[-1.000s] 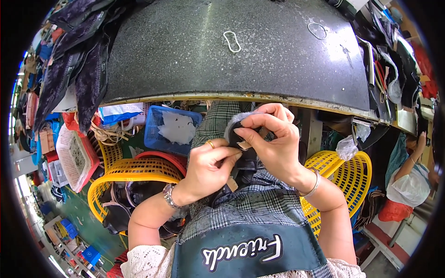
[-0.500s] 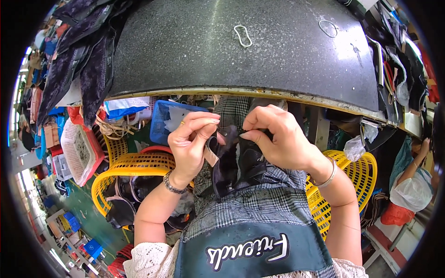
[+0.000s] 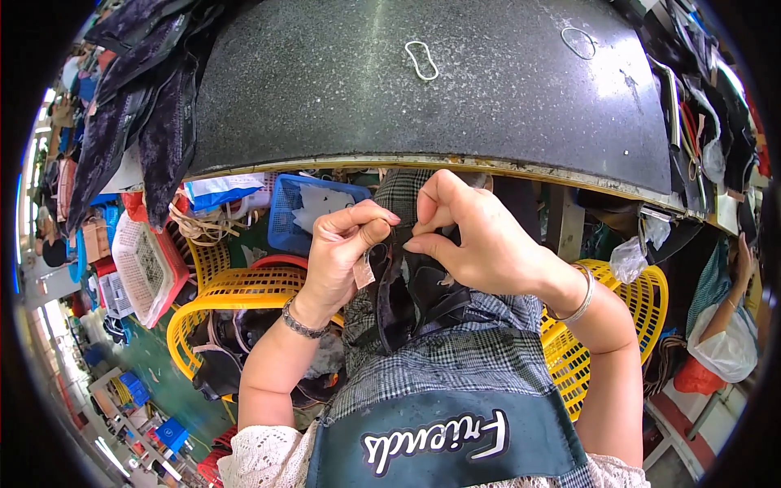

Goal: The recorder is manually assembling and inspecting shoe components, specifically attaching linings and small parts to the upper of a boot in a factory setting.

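Yellow plastic latticework curves round a basket (image 3: 244,281) at the left, dark pieces heaped inside its bent rim; behind it, a blue basket (image 3: 285,236) of finer mesh holds crumpled white sheets. Next comes the left hand (image 3: 333,260), which has shifted rightward over the last half second, narrowing the gap to the other. Its thumb and forefinger meet in a tight pinch; what lies between the tips is too small to make out. Just below hangs a flat tan tab (image 3: 363,272) with square corners.

The dark piece (image 3: 394,305), soft-looking and plush in places, lies lengthwise on the plaid cloth (image 3: 464,346) over the lap, its upper end under the fingertips. A second ago a curled grey fuzzy edge was raised between the hands; now the piece hangs lower, so the work seems to centre on that upper end.

The right hand (image 3: 480,244) arches over it, thumb and forefinger slightly parted; I cannot tell whether they grip anything. Farther right stands another yellow basket (image 3: 655,301), its lattice wall glossy and rounded.
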Available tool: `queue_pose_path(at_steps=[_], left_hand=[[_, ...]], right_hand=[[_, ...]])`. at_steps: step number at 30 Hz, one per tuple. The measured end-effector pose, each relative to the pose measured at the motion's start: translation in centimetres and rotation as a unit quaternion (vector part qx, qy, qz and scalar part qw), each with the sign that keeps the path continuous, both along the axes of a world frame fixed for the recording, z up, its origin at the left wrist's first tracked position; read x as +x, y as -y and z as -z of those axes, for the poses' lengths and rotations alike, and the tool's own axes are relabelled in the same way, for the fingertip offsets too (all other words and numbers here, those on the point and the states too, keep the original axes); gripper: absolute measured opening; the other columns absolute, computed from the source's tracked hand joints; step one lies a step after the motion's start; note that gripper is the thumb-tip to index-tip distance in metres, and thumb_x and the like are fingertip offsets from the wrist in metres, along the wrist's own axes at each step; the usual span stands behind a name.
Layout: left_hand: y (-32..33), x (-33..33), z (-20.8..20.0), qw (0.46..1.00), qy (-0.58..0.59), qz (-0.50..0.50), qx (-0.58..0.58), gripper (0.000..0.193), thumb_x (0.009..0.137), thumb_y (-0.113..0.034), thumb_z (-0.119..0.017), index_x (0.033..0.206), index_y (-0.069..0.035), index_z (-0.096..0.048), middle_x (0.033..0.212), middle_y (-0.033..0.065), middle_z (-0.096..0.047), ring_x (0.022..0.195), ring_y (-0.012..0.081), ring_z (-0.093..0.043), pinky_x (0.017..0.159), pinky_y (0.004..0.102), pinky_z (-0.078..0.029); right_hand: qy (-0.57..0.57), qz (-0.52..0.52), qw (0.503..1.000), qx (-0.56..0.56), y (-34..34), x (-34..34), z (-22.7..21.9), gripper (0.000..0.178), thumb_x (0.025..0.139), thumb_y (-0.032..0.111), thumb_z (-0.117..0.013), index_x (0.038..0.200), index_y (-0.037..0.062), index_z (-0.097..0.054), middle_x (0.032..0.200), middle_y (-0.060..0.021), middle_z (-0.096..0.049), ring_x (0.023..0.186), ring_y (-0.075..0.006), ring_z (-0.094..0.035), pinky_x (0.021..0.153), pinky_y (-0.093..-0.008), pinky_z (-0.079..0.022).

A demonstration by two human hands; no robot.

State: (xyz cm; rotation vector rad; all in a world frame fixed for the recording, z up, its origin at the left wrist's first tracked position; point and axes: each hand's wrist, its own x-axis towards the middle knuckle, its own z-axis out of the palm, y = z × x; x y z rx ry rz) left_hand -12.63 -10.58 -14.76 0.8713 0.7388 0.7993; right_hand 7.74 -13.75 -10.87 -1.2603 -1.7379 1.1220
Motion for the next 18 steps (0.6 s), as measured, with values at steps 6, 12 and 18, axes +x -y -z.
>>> queue_pose_path(at_steps=[6, 12, 18], left_hand=[[-0.7, -0.4, -0.1, 0.996, 0.0, 0.054, -0.074, 0.013, 0.085, -0.006, -0.07, 0.097, 0.0, -0.071, 0.09, 0.0048, -0.07, 0.085, 0.0079, -0.062, 0.079, 0.0224, -0.048], [-1.5, -0.9, -0.6, 0.981, 0.04, 0.092, -0.167, 0.014, 0.087, -0.006, -0.067, 0.099, 0.001, -0.07, 0.09, 0.0051, -0.07, 0.082, 0.0082, -0.063, 0.076, 0.022, -0.05], [-1.5, -0.8, -0.5, 0.979, 0.058, 0.081, -0.177, 0.015, 0.087, -0.006, -0.067, 0.1, 0.001, -0.07, 0.091, 0.0052, -0.07, 0.082, 0.0081, -0.063, 0.076, 0.0225, -0.051]], right_hand=[[-0.009, -0.001, 1.0, -0.018, 0.1, 0.0, 0.1, 0.029, 0.078, 0.002, -0.07, 0.092, 0.0017, -0.044, 0.077, -0.0121, -0.059, 0.075, -0.0282, -0.062, 0.067, -0.037, -0.047], [0.003, -0.022, 0.999, 0.046, 0.3, 0.1, 0.1, 0.026, 0.078, 0.001, -0.066, 0.092, 0.0028, -0.044, 0.077, -0.0125, -0.056, 0.077, -0.0353, -0.058, 0.072, -0.0414, -0.044], [0.004, -0.028, 0.999, 0.032, 0.4, 0.2, 0.2, 0.025, 0.078, 0.0, -0.068, 0.089, 0.0035, -0.045, 0.078, -0.0107, -0.056, 0.077, -0.0315, -0.057, 0.073, -0.0388, -0.045]])
